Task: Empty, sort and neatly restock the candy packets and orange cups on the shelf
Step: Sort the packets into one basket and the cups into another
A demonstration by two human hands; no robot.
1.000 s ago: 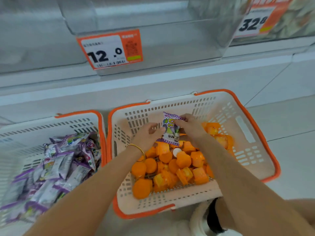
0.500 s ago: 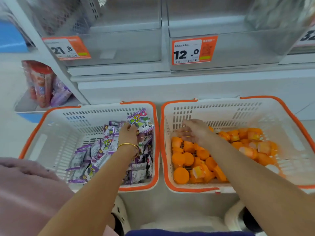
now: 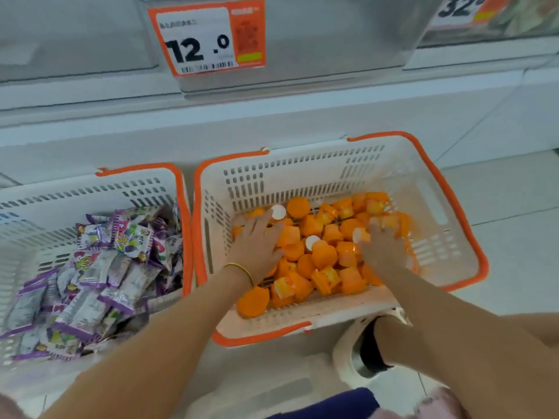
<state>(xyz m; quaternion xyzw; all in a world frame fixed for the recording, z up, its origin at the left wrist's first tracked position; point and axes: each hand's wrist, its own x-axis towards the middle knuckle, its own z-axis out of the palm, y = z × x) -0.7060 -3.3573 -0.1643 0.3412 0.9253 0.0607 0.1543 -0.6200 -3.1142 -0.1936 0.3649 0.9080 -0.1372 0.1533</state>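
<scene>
Left hand [image 3: 257,243] flat on the cups [image 3: 323,255] in the right basket [image 3: 456,216], fingers [image 3: 267,223] straight, holding nothing. Right hand [image 3: 382,251] is blurry there too, can't tell its grip. Packets [image 3: 106,267] fill the left basket [image 3: 179,192].

both forearms [image 3: 157,337] are bare. a thin gold bangle [image 3: 240,269] rings the wrist below the left hand [image 3: 257,243]. at lower right sits a white shoe [image 3: 344,355] with a dark band [image 3: 370,343] at the ankle. pink cloth [image 3: 438,402] and dark blue cloth [image 3: 332,403] line the bottom edge.
</scene>
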